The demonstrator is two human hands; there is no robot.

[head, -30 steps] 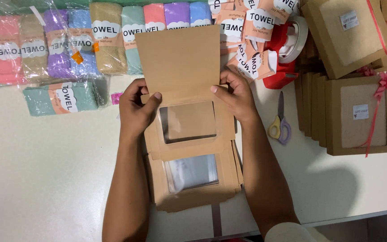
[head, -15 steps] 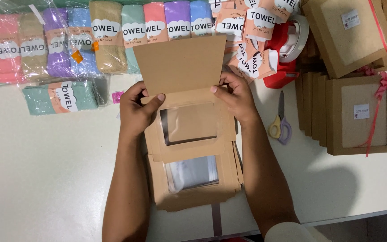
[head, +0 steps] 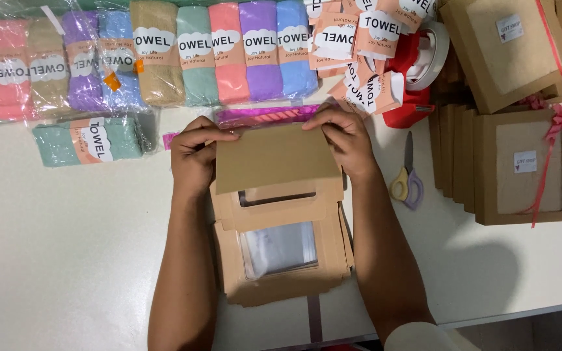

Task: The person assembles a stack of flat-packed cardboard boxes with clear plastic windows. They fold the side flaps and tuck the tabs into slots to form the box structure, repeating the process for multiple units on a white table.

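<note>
1. A flat brown cardboard flap (head: 274,158) stands tilted up at the middle of the white counter (head: 73,260), pinched at its two upper corners by both hands.
2. The left hand (head: 193,156) grips the flap's upper left corner, fingers curled over the top edge; the right hand (head: 346,140) grips the upper right corner the same way.
3. The flap belongs to a kraft box blank (head: 274,198) with a window cut in it, lying on a stack of window boxes (head: 284,260) whose top one shows a clear film pane.
4. Just behind the flap lies a shiny pink wrapper (head: 261,116), partly hidden by the fingers.
5. Along the far edge runs a row of rolled towels in clear plastic (head: 157,55), in green, pink, tan, purple and blue, each with a peach band and a white cloud-shaped label.
6. One green towel (head: 89,142) lies apart in front of the row, at the left.
7. A loose heap of peach paper bands (head: 365,45) lies behind the right hand, beside a red tape dispenser (head: 417,78).
8. Scissors with yellow and lilac handles (head: 408,182) lie right of the right forearm.
9. At the right, closed kraft gift boxes (head: 521,166) stand stacked, tied with pink ribbon and bows, each bearing a small white square sticker.
</note>
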